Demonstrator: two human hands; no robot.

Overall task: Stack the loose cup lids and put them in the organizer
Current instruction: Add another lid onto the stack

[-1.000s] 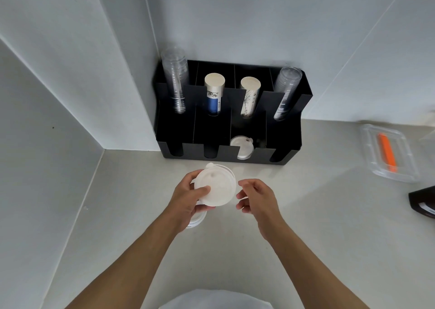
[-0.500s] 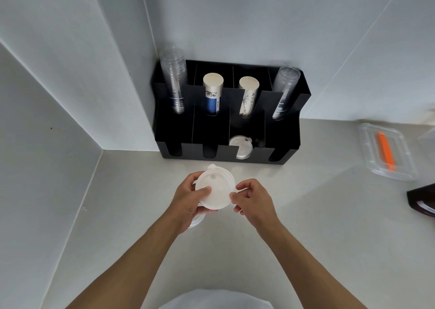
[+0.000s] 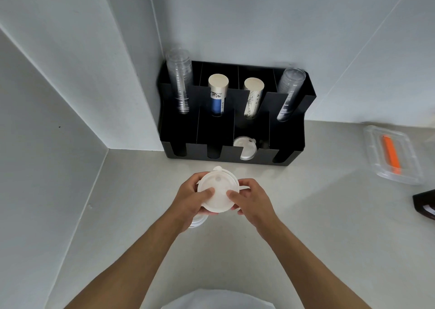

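A small stack of white cup lids (image 3: 218, 189) is held above the counter between my left hand (image 3: 189, 202) and my right hand (image 3: 253, 200), thumbs pressing on the top lid. Under my left hand, another white lid (image 3: 199, 221) lies on the counter, mostly hidden. The black organizer (image 3: 292, 141) stands in the corner against the wall. Its third front slot holds a white lid (image 3: 244, 147) leaning upright; the other front slots look dark and bare.
Stacks of clear cups (image 3: 180, 82) and paper cups (image 3: 217, 94) fill the organizer's rear slots. At the right, a clear plastic container (image 3: 393, 155) holds an orange item. A dark object (image 3: 424, 205) sits at the right edge. Walls close in left and behind.
My right hand has moved left from beside the lids and now grips the stack together with my left hand. The stack has stayed in about the same place.
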